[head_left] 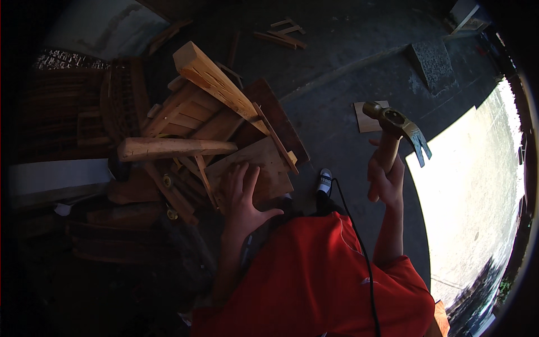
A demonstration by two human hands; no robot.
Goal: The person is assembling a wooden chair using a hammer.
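Claw hammer [395,121]: held up on the right, head beyond the fist, striking face to the left, claw curving off to the right, well apart from the wood
Right hand [386,180]: closed around the wooden handle
Left hand [241,203]: wide open, thumb stretched to the right, gripping nothing; spread over the square board, firmness of contact impossible to tell
Square board [273,167]: at the near right side of the wood pile [193,106], partly covered by the fingers
Neighbouring timber: rounded bar [174,147] just left of the board, thick beam [216,81] slanting above, thin strip [279,143] along the right side
Floor [331,126]: dark, with a pale wooden piece [368,121] behind the hammer head and sunlit ground [471,196] farther right
Clothing: red shirt [314,264], black cord [362,241] hanging across
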